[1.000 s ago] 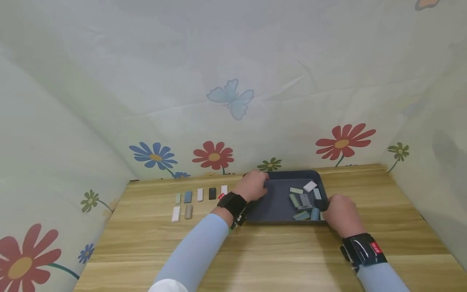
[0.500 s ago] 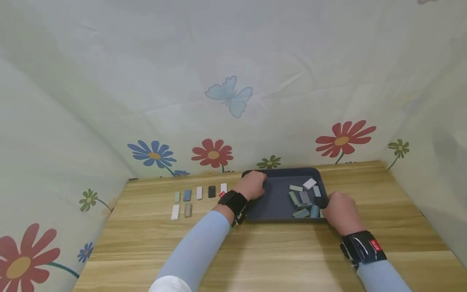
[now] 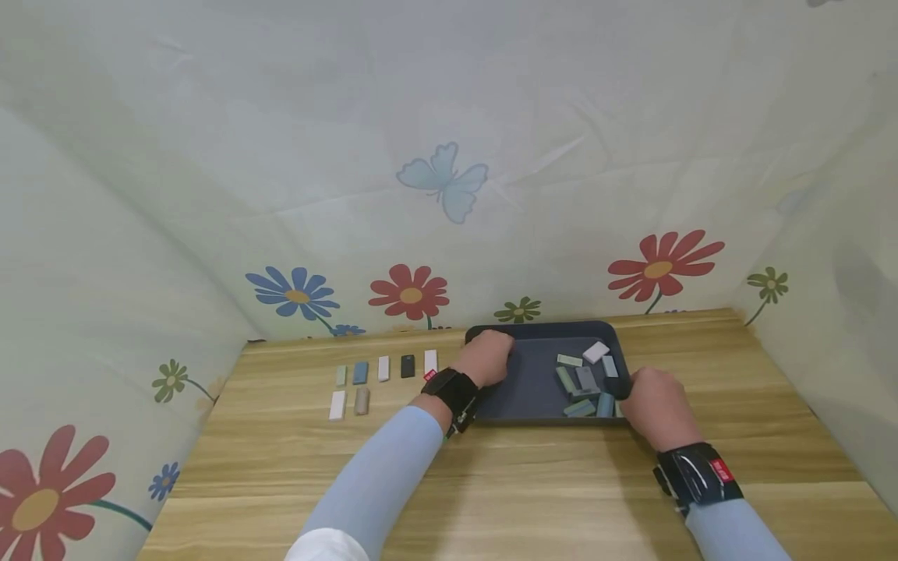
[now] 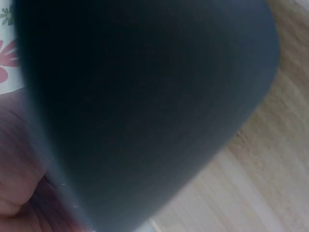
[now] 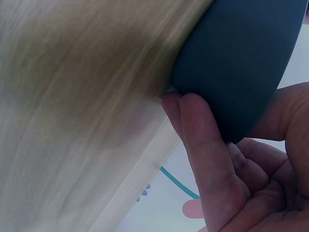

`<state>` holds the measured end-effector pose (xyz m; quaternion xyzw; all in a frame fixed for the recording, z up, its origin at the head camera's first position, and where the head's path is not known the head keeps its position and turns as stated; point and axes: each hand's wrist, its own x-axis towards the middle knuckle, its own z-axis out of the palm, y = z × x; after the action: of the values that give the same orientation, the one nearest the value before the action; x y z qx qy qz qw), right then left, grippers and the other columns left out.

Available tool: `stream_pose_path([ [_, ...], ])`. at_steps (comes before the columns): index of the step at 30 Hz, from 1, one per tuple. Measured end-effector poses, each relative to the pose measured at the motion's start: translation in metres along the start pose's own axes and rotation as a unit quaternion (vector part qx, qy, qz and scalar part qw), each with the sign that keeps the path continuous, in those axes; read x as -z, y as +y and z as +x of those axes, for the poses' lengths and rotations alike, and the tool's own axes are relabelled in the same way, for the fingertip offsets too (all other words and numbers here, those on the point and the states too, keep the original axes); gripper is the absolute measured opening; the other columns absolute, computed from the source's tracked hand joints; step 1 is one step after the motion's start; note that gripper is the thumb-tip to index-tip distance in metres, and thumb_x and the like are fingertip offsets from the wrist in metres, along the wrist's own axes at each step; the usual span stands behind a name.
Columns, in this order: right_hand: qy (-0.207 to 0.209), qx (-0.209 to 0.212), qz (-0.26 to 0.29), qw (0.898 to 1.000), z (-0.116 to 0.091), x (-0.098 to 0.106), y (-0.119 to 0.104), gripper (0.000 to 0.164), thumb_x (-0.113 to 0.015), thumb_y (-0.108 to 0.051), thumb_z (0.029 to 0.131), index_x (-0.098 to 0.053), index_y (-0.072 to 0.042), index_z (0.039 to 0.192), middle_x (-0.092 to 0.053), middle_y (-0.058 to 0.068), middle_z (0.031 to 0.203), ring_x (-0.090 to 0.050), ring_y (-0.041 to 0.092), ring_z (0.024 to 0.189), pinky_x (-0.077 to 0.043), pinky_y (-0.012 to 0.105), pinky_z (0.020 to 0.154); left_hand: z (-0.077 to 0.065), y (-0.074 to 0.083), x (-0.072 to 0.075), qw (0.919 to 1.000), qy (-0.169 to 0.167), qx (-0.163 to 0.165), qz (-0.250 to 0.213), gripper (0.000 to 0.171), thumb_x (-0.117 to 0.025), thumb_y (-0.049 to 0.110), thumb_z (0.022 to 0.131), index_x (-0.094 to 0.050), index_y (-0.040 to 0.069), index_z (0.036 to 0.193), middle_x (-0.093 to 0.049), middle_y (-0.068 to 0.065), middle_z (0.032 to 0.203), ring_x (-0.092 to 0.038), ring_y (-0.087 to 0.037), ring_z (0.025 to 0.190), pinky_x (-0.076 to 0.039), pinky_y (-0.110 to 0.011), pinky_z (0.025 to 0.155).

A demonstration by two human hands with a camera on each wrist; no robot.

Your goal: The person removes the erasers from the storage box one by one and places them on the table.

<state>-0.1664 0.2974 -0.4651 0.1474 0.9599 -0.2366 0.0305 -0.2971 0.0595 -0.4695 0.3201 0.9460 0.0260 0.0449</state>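
A dark grey rectangular tray (image 3: 522, 389) is at the back of the table, between my hands. With my left hand (image 3: 484, 357) I grip its left rim; in the left wrist view the tray's dark side (image 4: 159, 96) hides most of that hand. My right hand (image 3: 659, 407) holds the near right corner. In the right wrist view, its fingers (image 5: 200, 125) curl under the tray's outer wall (image 5: 241, 63) and the thumb reaches the rim side. Several small rectangular blocks, among them a white block (image 3: 595, 352) and a blue block (image 3: 606, 404), lie jumbled in the tray's right half.
Left of the tray, several small blocks lie in two rows on the wooden table (image 3: 281, 467); a black block (image 3: 408, 366) and a grey-brown block (image 3: 362, 401) are among them. A flower-printed cloth wall (image 3: 547, 257) rises right behind the tray.
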Motion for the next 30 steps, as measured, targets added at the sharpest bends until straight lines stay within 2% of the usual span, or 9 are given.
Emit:
stream_pose_path([
  [5,-0.002,-0.006,0.000,1.000,0.000,0.001,-0.001,0.019,-0.066,-0.001,0.074,-0.067,0.009,0.090,-0.060,0.016,0.072,-0.053,0.026,0.062,-0.040,0.033,0.054,-0.003,0.005,0.001,0.9999,0.010,-0.004,0.008,0.014,-0.058,0.010,0.085,-0.069,0.019,0.086,-0.066,0.002,0.088,-0.057,-0.011,0.077,-0.048,-0.030,0.066],
  [9,0.002,-0.007,-0.001,1.000,0.000,0.000,-0.002,0.018,-0.067,-0.001,0.074,-0.068,0.009,0.088,-0.060,0.015,0.071,-0.053,0.025,0.062,-0.040,0.032,0.053,-0.007,0.010,0.002,0.9996,0.013,-0.021,0.014,0.019,-0.058,0.009,0.087,-0.071,0.022,0.093,-0.068,0.004,0.091,-0.059,-0.008,0.080,-0.051,-0.029,0.070],
  [12,0.003,-0.008,-0.001,1.000,0.000,0.000,-0.002,0.017,-0.067,-0.001,0.074,-0.068,0.009,0.088,-0.060,0.014,0.070,-0.052,0.025,0.061,-0.040,0.032,0.053,-0.009,0.012,0.001,0.9993,0.019,-0.033,0.003,0.020,-0.057,0.011,0.088,-0.071,0.023,0.096,-0.068,0.006,0.092,-0.060,-0.007,0.081,-0.051,-0.027,0.070],
  [18,0.001,-0.008,0.007,1.000,-0.001,-0.001,-0.001,0.016,-0.065,-0.001,0.074,-0.068,0.008,0.088,-0.059,0.013,0.069,-0.052,0.024,0.061,-0.039,0.031,0.053,-0.011,0.011,-0.002,0.9974,0.028,-0.063,-0.019,0.016,-0.055,0.014,0.089,-0.069,0.021,0.093,-0.062,0.010,0.083,-0.056,-0.005,0.076,-0.046,-0.023,0.065],
  [21,0.004,-0.002,0.005,1.000,-0.002,-0.002,-0.001,0.015,-0.066,-0.001,0.074,-0.068,0.007,0.086,-0.058,0.012,0.067,-0.051,0.024,0.060,-0.038,0.032,0.053,-0.013,0.007,-0.004,0.9952,0.039,-0.083,-0.034,0.015,-0.055,0.014,0.089,-0.068,0.020,0.095,-0.060,0.011,0.082,-0.054,-0.004,0.077,-0.045,-0.022,0.067],
  [25,0.004,-0.005,0.004,1.000,-0.002,-0.003,-0.002,0.015,-0.065,-0.001,0.074,-0.068,0.008,0.086,-0.058,0.012,0.067,-0.051,0.024,0.060,-0.038,0.032,0.053,-0.017,0.001,-0.002,0.9904,0.072,-0.096,-0.068,0.016,-0.059,0.015,0.087,-0.067,0.021,0.099,-0.059,0.014,0.083,-0.051,-0.002,0.080,-0.045,-0.020,0.074],
  [30,0.002,-0.015,0.004,1.000,-0.001,-0.003,-0.003,0.016,-0.064,0.000,0.075,-0.067,0.008,0.088,-0.058,0.013,0.068,-0.051,0.024,0.060,-0.039,0.030,0.052,-0.030,-0.007,0.012,0.9825,0.107,-0.088,-0.124,0.022,-0.061,0.016,0.086,-0.065,0.019,0.107,-0.059,0.014,0.089,-0.052,-0.002,0.083,-0.046,-0.019,0.076],
])
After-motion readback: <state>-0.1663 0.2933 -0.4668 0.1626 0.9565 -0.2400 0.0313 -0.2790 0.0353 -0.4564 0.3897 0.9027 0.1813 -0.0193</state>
